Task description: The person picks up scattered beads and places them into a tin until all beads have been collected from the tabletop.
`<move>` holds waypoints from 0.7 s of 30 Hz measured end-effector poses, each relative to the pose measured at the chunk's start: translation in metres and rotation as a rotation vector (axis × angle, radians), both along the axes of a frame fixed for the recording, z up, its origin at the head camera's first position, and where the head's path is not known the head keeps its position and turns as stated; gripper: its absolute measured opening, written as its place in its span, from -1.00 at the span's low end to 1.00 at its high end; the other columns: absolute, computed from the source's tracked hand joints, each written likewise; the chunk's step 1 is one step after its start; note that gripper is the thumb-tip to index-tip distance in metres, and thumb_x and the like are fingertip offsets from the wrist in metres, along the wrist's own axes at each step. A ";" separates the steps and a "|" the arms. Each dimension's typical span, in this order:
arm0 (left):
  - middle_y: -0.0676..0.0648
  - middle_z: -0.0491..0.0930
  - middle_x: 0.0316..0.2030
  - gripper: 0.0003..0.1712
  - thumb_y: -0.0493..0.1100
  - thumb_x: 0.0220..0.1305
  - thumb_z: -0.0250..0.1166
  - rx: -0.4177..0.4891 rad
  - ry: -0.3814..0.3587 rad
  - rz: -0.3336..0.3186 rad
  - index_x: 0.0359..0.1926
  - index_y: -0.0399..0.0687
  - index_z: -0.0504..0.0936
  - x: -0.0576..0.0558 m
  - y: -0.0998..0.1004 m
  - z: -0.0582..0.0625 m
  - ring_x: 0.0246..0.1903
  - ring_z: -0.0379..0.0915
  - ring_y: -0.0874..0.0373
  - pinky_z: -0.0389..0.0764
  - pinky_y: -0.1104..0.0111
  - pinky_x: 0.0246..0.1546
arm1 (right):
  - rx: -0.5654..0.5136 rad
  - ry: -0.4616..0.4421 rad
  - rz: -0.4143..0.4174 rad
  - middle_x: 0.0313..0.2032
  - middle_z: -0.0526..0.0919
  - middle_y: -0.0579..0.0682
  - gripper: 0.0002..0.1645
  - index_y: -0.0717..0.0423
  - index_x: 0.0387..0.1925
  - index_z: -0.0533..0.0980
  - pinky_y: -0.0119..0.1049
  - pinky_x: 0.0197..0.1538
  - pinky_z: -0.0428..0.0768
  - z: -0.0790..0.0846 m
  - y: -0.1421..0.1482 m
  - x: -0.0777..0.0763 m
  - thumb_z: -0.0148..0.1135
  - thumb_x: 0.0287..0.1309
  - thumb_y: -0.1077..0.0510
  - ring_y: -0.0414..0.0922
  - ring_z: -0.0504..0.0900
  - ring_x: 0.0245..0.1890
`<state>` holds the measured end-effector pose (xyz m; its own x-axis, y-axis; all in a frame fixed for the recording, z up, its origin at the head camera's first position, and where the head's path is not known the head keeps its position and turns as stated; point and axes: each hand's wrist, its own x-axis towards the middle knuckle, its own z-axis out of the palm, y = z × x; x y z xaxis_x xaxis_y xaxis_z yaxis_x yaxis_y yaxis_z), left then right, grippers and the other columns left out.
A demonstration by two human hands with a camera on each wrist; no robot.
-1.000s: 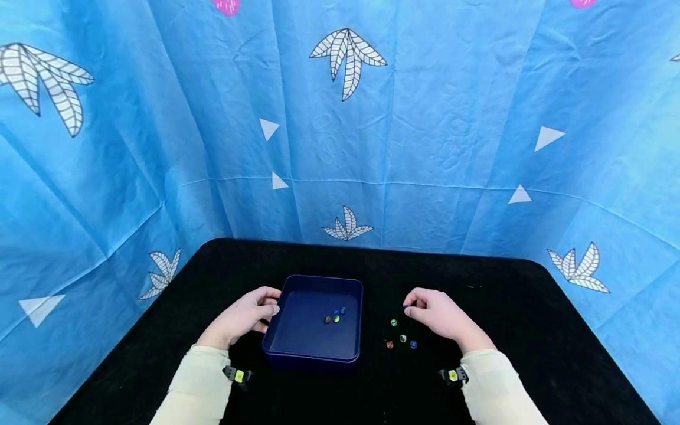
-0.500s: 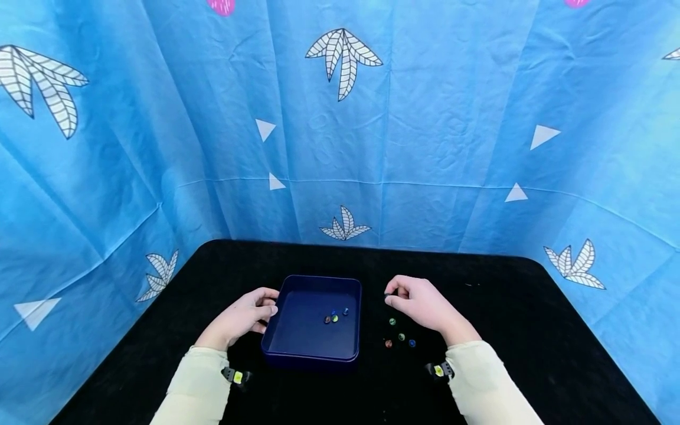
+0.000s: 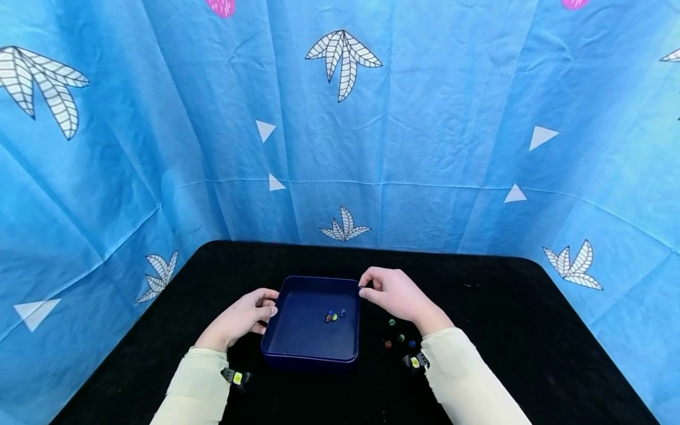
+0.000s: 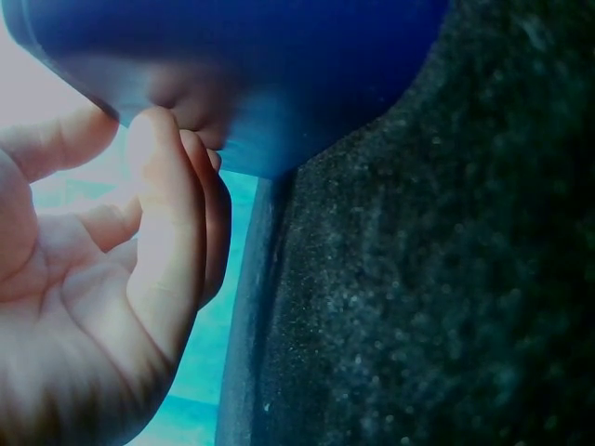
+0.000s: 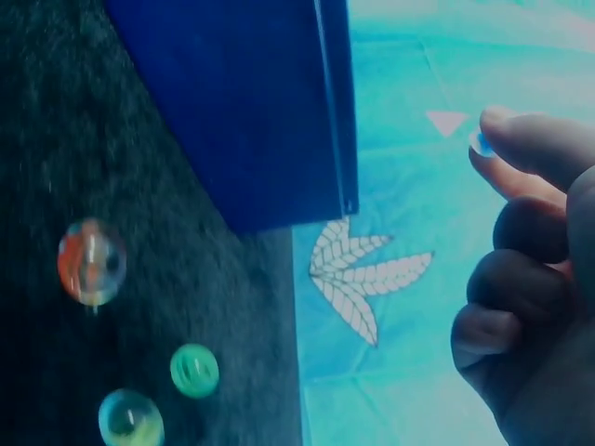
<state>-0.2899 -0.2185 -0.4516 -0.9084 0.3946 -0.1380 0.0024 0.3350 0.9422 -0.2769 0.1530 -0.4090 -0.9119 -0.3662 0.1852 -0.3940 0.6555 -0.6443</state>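
Note:
A navy blue open box (image 3: 313, 339) stands on the black table in the head view. My left hand (image 3: 247, 316) grips its left wall, thumb at the rim and fingers (image 4: 172, 218) against the outside in the left wrist view. My right hand (image 3: 395, 295) is over the box's far right corner. Between its thumb and index finger it pinches a small glass marble (image 5: 481, 144) with blue in it, held above the rim. Inside the box lie several marbles, among them a yellow-green one (image 3: 334, 317) and a blue one (image 3: 342, 313).
On the table to the right of the box lie several loose marbles: an orange one (image 3: 388, 344), a green one (image 3: 392, 322), a yellow-green one (image 3: 401, 338) and a blue one (image 3: 412, 343). A blue patterned curtain (image 3: 425, 130) surrounds the table's far and side edges.
My right hand has moved left with its marble, from beside the loose marbles to the box's right rim. The marbles in the box have shifted slightly. My left hand keeps its place.

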 end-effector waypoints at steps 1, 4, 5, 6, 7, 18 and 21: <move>-0.38 0.48 0.04 -0.50 -0.28 0.50 0.11 0.000 0.000 0.000 0.35 -0.40 0.29 0.000 0.000 0.000 -0.20 0.56 -0.06 0.68 0.15 -0.25 | 0.001 0.005 0.010 -0.65 0.36 -0.17 -0.88 -0.18 -0.16 0.61 -0.23 -0.44 0.47 0.000 -0.003 -0.001 0.34 0.31 -0.02 -0.21 0.29 -0.71; -0.38 0.48 0.05 -0.50 -0.27 0.50 0.12 0.003 -0.002 -0.002 0.35 -0.41 0.29 0.000 0.000 -0.001 -0.20 0.56 -0.07 0.68 0.15 -0.25 | 0.010 0.029 0.032 -0.67 0.33 -0.18 -0.87 -0.18 -0.13 0.61 -0.26 -0.44 0.45 0.000 -0.010 -0.004 0.32 0.32 -0.01 -0.21 0.28 -0.72; -0.38 0.48 0.05 -0.49 -0.27 0.50 0.12 0.005 -0.002 -0.003 0.35 -0.41 0.29 0.000 -0.001 -0.001 -0.19 0.56 -0.07 0.68 0.16 -0.25 | 0.012 0.034 0.037 -0.67 0.33 -0.19 -0.87 -0.19 -0.13 0.61 -0.27 -0.45 0.45 0.000 -0.012 -0.005 0.32 0.32 -0.02 -0.22 0.28 -0.72; -0.39 0.48 0.05 -0.49 -0.27 0.49 0.13 0.007 -0.002 -0.005 0.35 -0.41 0.29 0.000 -0.001 -0.001 -0.19 0.56 -0.07 0.68 0.15 -0.25 | 0.015 0.039 0.042 -0.67 0.32 -0.19 -0.87 -0.19 -0.12 0.61 -0.27 -0.46 0.44 0.000 -0.015 -0.006 0.31 0.33 -0.02 -0.22 0.27 -0.72; -0.39 0.48 0.05 -0.49 -0.27 0.49 0.13 0.009 -0.002 -0.007 0.35 -0.41 0.29 0.000 -0.001 -0.001 -0.19 0.56 -0.07 0.68 0.15 -0.25 | 0.020 0.044 0.047 -0.67 0.32 -0.19 -0.85 -0.17 -0.10 0.62 -0.27 -0.47 0.43 0.001 -0.017 -0.007 0.31 0.33 -0.02 -0.22 0.27 -0.72; -0.40 0.49 0.04 -0.51 -0.29 0.50 0.11 0.014 0.001 -0.016 0.34 -0.42 0.30 0.001 0.000 0.000 -0.19 0.56 -0.10 0.68 0.17 -0.26 | 0.090 0.041 0.102 -0.65 0.36 -0.17 -0.74 -0.14 -0.01 0.64 -0.30 -0.46 0.42 0.010 -0.045 -0.014 0.22 0.37 -0.09 -0.22 0.31 -0.70; -0.39 0.49 0.04 -0.50 -0.28 0.49 0.12 0.014 0.002 -0.016 0.34 -0.42 0.29 0.001 0.001 0.000 -0.18 0.56 -0.11 0.68 0.17 -0.26 | 0.096 0.034 0.115 -0.66 0.39 -0.16 -0.73 -0.13 0.00 0.64 -0.30 -0.46 0.42 0.010 -0.049 -0.016 0.22 0.37 -0.08 -0.21 0.32 -0.71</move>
